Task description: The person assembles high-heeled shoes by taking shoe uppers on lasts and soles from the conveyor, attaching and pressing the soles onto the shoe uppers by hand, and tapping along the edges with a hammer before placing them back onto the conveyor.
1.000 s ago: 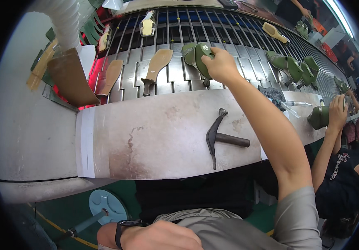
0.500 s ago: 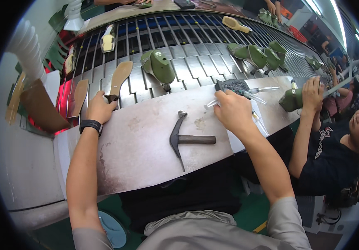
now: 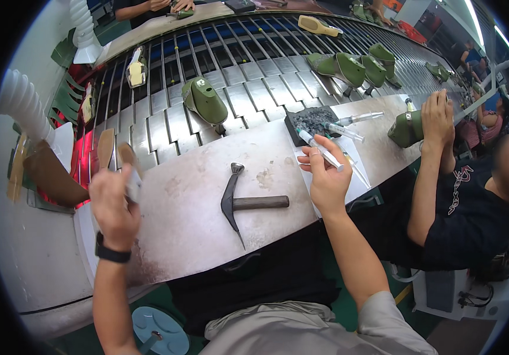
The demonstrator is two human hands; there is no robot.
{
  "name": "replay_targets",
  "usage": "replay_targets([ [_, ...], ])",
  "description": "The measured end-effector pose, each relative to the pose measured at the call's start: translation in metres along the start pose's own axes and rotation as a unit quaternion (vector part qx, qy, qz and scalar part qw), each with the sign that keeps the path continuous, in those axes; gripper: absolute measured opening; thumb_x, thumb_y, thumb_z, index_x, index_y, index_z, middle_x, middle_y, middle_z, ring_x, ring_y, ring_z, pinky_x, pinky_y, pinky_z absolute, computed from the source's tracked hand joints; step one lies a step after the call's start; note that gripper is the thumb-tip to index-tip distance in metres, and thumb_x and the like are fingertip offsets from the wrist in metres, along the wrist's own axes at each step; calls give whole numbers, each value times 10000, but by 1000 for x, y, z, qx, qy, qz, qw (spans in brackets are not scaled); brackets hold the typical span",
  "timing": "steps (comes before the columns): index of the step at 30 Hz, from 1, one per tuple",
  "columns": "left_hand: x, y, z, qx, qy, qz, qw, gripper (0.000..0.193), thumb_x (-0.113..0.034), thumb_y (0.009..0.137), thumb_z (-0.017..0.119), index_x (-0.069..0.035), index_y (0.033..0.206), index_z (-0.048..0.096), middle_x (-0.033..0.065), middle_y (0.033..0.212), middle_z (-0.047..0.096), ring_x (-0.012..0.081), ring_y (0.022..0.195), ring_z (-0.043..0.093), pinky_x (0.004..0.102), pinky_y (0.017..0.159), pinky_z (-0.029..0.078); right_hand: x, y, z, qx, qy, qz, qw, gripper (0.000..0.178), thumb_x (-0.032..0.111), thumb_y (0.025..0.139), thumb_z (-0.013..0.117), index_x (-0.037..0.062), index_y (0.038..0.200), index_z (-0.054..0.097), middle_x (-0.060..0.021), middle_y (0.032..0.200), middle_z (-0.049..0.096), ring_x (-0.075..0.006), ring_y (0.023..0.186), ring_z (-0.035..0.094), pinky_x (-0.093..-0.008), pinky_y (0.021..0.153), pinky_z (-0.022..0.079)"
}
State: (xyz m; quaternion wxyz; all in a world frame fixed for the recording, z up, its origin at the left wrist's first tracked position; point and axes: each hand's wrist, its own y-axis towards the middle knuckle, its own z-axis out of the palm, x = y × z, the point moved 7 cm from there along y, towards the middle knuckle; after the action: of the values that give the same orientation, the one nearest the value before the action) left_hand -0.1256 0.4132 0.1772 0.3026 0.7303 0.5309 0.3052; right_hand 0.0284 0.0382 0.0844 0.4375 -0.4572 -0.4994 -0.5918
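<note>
My left hand (image 3: 114,204), blurred by motion, is closed around a tan shoe sole (image 3: 127,155) at the table's left end; most of the sole is hidden behind the fingers. Another tan sole (image 3: 106,145) lies just beyond it. At right, my right hand (image 3: 329,180) grips a clear syringe (image 3: 325,155) between thumb and fingers, its tip slanting toward a dark, rough block (image 3: 310,118). Other syringes (image 3: 344,131) lie at the block and on white paper (image 3: 355,160). A hammer (image 3: 229,204) with a wooden handle rests between my hands, touched by neither.
Beyond the table (image 3: 195,168) runs a metal slat conveyor (image 3: 254,94) carrying green shoes (image 3: 206,100) and a tan sole (image 3: 319,25). White ducts (image 3: 26,103) hang at left. A co-worker's hands (image 3: 438,121) hold a green shoe (image 3: 405,129) at right. A blue stool (image 3: 160,331) stands below.
My left hand has lifted the sole off the conveyor edge and drawn it toward me. The right hand has raised a syringe from the block. The view has shifted slightly.
</note>
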Motion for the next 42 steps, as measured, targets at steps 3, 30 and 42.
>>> replay_targets([
  [3, -61, -3, -4, 90, -44, 66, 993, 269, -9, 761, 790, -35, 1026, 750, 82, 953, 700, 272, 972, 660, 512, 963, 542, 3, -2, 4, -1, -31, -8, 999, 319, 36, 1038, 668, -69, 1339, 666, -145, 1110, 762, -176, 939, 763, -296, 810, 624],
  [30, 290, 57, 277, 238, -2, -451, 860, 999, -462, 825, 889, 105, 1502, 422, 318, 1310, 678, 426, 1275, 651, 459, 1097, 515, 26, -88, 189, 550, -274, -259, 745, 489, 349, 742, 873, 111, 1144, 730, -176, 1368, 673, -313, 1273, 656, -548, 1110, 447],
  [42, 343, 73, 355, 117, 46, -577, 807, 1152, -400, 746, 947, 23, 1593, 290, 328, 1471, 535, 450, 1339, 590, 492, 1131, 497, 42, -66, 197, 564, -201, -205, 774, 374, 199, 862, 756, 78, 1214, 727, -233, 1425, 649, -339, 1202, 669, -496, 1016, 475],
])
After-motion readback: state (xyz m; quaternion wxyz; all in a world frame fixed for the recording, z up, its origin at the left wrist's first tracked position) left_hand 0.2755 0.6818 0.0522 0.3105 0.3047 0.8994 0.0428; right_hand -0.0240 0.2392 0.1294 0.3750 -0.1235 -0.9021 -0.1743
